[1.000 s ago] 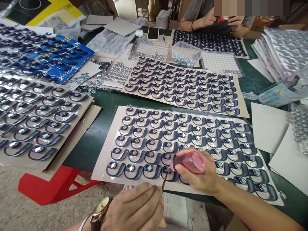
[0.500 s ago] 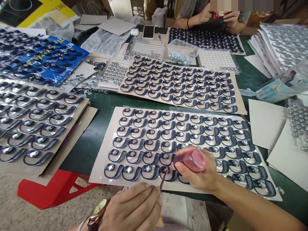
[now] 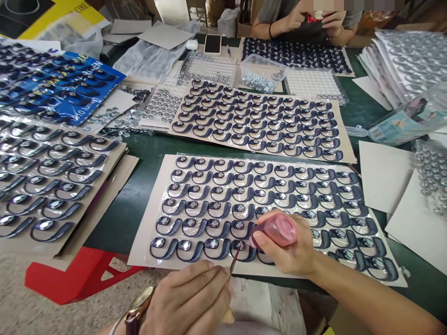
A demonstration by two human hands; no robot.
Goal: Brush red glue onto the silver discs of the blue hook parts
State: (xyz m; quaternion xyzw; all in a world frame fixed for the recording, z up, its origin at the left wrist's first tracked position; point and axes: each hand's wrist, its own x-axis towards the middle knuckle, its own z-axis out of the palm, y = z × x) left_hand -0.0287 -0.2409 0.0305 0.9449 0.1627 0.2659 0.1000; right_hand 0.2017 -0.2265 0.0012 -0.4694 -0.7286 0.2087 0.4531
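My left hand (image 3: 190, 298) is closed around a thin pointed tool (image 3: 233, 266), its dark reddish tip at a round gem on one curved dark piece (image 3: 240, 250) in the nearest row. A pale, wood-coloured end shows below my fingers. In my right hand (image 3: 296, 253) is a pink squeeze bottle (image 3: 279, 229), tilted so that its nozzle points left, close to that same piece. Under both hands lies a card sheet (image 3: 150, 223) with rows of these dark hook-shaped pieces, each with a round clear gem. My right hand covers some of them.
Behind lies a second card sheet (image 3: 344, 139) of similar pieces. More stacked sheets (image 3: 80, 232) stand at left. A clear tub (image 3: 258, 81) of gems, a gem tray (image 3: 209, 67) and a phone (image 3: 213, 44) sit farther back. Across the table, a person's hands (image 3: 296, 16) are at work.
The whole view has shifted slightly. My left hand and the pointed tool sit a little lower and to the left. My right hand keeps its grip on the squeeze bottle.
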